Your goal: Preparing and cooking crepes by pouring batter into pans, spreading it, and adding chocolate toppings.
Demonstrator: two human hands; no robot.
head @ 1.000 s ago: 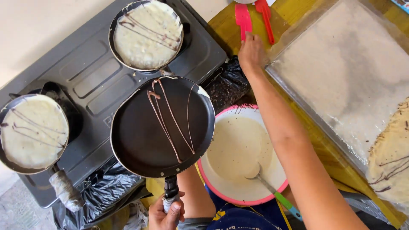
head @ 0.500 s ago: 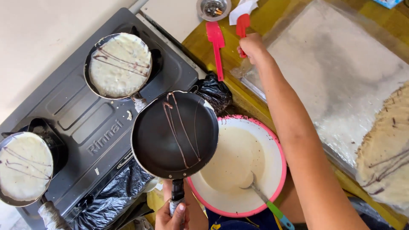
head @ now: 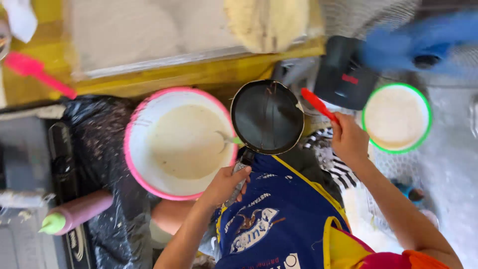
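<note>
My left hand point(head: 225, 185) grips the handle of a small black frying pan point(head: 267, 117) with thin brown batter lines on it, held over my lap. My right hand point(head: 349, 140) holds a red spatula point(head: 317, 104) whose blade touches the pan's right rim. Just left of the pan sits a pink-rimmed bowl point(head: 137, 164) of pale batter with a green-handled spoon point(head: 228, 140) in it.
A green-rimmed bowl point(head: 397, 117) of batter stands at the right. A tray point(head: 149, 40) with cooked crepes lies on the yellow table at the top, a pink spatula point(head: 37, 73) beside it. A pink squeeze bottle point(head: 77, 214) and black plastic point(head: 94, 129) lie left. A blue fan point(head: 423, 45) blurs top right.
The view swung right, away from the stove with its two pans. My right hand picked up the red spatula and brought it to the pan, which moved off the stove over my lap.
</note>
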